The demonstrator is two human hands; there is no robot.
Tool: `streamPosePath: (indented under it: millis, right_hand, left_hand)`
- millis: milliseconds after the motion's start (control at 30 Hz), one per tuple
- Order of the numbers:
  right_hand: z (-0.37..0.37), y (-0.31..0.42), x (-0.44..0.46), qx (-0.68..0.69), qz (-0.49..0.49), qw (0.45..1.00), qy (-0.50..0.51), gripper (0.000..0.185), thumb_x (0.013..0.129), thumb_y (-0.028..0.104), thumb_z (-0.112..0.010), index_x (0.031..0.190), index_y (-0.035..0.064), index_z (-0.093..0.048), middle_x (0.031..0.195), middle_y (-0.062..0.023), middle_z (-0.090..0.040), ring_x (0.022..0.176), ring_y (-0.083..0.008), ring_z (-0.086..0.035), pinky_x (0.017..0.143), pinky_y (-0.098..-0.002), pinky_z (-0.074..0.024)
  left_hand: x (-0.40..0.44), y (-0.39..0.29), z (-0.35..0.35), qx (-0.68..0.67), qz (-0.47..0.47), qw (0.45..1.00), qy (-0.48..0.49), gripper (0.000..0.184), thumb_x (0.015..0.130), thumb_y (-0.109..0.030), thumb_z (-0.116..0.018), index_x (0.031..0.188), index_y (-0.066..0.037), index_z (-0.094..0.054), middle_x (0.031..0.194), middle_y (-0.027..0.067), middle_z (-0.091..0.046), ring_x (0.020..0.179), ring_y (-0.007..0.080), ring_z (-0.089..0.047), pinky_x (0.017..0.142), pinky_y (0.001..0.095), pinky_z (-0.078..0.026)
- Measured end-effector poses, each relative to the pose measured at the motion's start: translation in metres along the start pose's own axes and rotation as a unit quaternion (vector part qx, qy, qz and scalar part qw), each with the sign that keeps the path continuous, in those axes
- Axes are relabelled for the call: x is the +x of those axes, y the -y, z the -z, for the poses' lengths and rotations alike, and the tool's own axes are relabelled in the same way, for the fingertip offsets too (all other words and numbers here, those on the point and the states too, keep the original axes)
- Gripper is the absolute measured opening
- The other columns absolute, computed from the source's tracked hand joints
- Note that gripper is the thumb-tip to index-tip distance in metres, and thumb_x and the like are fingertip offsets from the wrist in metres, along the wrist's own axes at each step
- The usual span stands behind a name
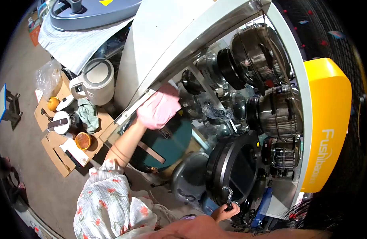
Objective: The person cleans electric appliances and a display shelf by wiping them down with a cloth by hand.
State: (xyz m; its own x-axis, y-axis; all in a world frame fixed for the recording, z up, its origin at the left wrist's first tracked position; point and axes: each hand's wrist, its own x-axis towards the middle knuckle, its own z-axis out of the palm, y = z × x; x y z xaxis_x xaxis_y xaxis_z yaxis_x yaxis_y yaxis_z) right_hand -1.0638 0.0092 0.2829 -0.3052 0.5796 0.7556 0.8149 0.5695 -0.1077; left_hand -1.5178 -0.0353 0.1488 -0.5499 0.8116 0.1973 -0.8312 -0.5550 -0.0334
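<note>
My left hand [142, 118], below a floral sleeve, holds a pink cloth [161, 105] that covers most of its fingers. The cloth is against the edge of the shelf unit, in front of a dark green round appliance [173, 135]. My right hand [227, 212] has its fingers closed around the metal-and-black handle [230, 199] of a round black electric griddle [239, 171]. The griddle stands on edge among the shelved cookware. Beside it is a dark grey rounded lid or pan [189, 177].
Glass-lidded steel pots [259, 57] fill the shelves under a yellow sign [328, 127]. To the left, cardboard [56, 147] on the floor holds a white pitcher [99, 81], a grey-green cloth [88, 113], a white-lidded container [62, 122] and an amber jar [83, 140].
</note>
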Motion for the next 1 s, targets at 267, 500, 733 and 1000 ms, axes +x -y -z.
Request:
streamPosePath:
  millis: [267, 500, 733, 1000]
  right_hand:
    - [-0.006, -0.005, -0.003, 0.021, 0.003, 1.0, -0.021, 0.022, 0.084, 0.024, -0.053, 0.088, 0.0021, -0.051, 0.09, -0.0121, -0.047, 0.089, -0.0287, -0.045, 0.08, -0.0433, -0.0367]
    - [-0.002, 0.011, 0.003, -0.004, 0.007, 1.0, -0.013, 0.021, 0.068, -0.002, -0.045, 0.088, 0.0011, -0.048, 0.089, -0.0122, -0.044, 0.087, -0.0289, -0.043, 0.082, -0.0417, -0.0363]
    - [-0.006, 0.002, -0.001, 0.009, 0.018, 0.999, -0.042, 0.019, 0.071, -0.001, -0.045, 0.089, 0.0007, -0.047, 0.09, -0.0118, -0.042, 0.083, -0.0264, -0.043, 0.079, -0.037, -0.0378]
    - [-0.004, 0.004, 0.0, 0.029, 0.009, 0.999, -0.024, 0.02, 0.072, 0.0, -0.046, 0.092, 0.0006, -0.047, 0.092, -0.0121, -0.041, 0.087, -0.0269, -0.044, 0.082, -0.0371, -0.0377]
  left_hand:
    - [-0.093, -0.013, -0.037, 0.187, -0.048, 0.978, 0.078, 0.044, 0.1, -0.03, -0.034, 0.14, -0.01, -0.037, 0.137, 0.0121, -0.046, 0.125, 0.0271, -0.045, 0.106, 0.0417, -0.036]
    - [0.02, 0.02, -0.043, 0.719, -0.225, 0.644, -0.131, 0.022, 0.091, -0.022, -0.043, 0.104, -0.008, -0.055, 0.107, 0.0094, -0.058, 0.101, 0.0274, -0.053, 0.091, 0.0409, -0.042]
    - [0.098, 0.092, -0.023, 0.91, -0.291, 0.268, 0.128, 0.015, 0.077, -0.019, -0.054, 0.082, -0.006, -0.057, 0.083, 0.0115, -0.059, 0.081, 0.0315, -0.057, 0.08, 0.0425, -0.044]
    - [0.025, 0.174, -0.068, 0.433, -0.074, 0.836, 0.33, 0.019, 0.068, -0.02, -0.065, 0.081, -0.008, -0.06, 0.078, 0.0095, -0.059, 0.072, 0.0232, -0.058, 0.065, 0.0342, -0.046]
